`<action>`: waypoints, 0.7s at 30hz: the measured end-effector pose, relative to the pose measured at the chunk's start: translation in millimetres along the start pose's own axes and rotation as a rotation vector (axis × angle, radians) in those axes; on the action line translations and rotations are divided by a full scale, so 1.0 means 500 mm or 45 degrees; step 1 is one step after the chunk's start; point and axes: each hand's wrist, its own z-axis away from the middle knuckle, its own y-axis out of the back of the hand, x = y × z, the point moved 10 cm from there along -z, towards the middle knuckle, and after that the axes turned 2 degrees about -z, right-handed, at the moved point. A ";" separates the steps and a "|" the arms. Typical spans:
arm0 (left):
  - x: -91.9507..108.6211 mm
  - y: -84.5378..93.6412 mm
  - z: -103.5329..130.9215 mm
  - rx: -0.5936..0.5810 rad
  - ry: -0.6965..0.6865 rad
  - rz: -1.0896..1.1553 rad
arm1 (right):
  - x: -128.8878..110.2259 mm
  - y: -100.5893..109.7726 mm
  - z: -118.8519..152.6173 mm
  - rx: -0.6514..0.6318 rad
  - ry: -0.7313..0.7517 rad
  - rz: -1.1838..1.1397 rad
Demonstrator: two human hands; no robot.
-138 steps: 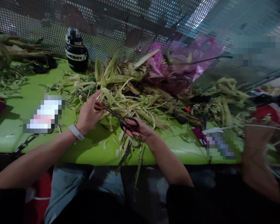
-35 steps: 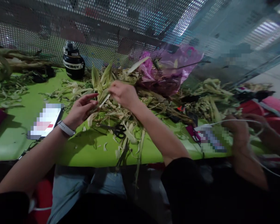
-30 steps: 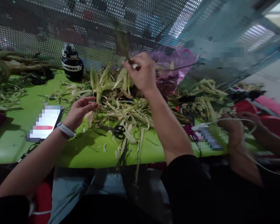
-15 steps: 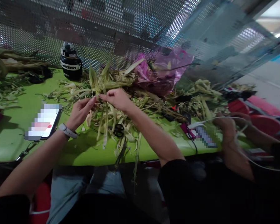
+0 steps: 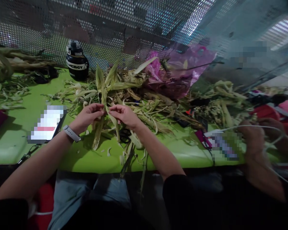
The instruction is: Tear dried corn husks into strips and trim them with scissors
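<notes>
A tied-looking bundle of pale green corn husk (image 5: pixel 103 88) fans upward over the table, with strips hanging below. My left hand (image 5: pixel 88 117), wearing a pale watch on the wrist, pinches the husk's left side between thumb and fingers. Opposite it, my right hand (image 5: pixel 125 115) closes its fingertips on a husk strip at the right side. The two hands are close together but apart. Beneath my right wrist, dark-handled scissors (image 5: pixel 125 135) lie partly covered by loose husk strips (image 5: pixel 135 140).
A black bottle (image 5: pixel 77 65) stands behind, near a perforated metal screen (image 5: pixel 105 38). A lit phone (image 5: pixel 48 124) lies on the green table (image 5: pixel 86 163) at left. A pink plastic bag (image 5: pixel 175 76) rests among husk scraps. A co-worker's hands (image 5: pixel 253 134) are at right.
Both hands have moved down along the husk bundle, and the right hand now pinches lower. The camera view has shifted slightly left.
</notes>
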 end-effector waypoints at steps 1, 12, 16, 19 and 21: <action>-0.003 -0.003 0.001 -0.015 0.023 0.021 | 0.000 0.003 0.002 0.004 0.006 0.013; -0.018 0.005 -0.006 -0.031 -0.002 -0.086 | -0.009 0.000 0.019 0.015 -0.027 -0.020; -0.003 -0.003 0.000 -0.042 -0.090 -0.122 | -0.012 -0.007 0.024 -0.018 -0.043 -0.071; 0.006 -0.013 0.008 -0.064 -0.088 -0.130 | -0.020 -0.004 0.026 -0.013 -0.003 -0.036; 0.007 -0.019 0.012 -0.083 -0.062 -0.141 | -0.024 -0.001 0.028 0.004 0.019 -0.006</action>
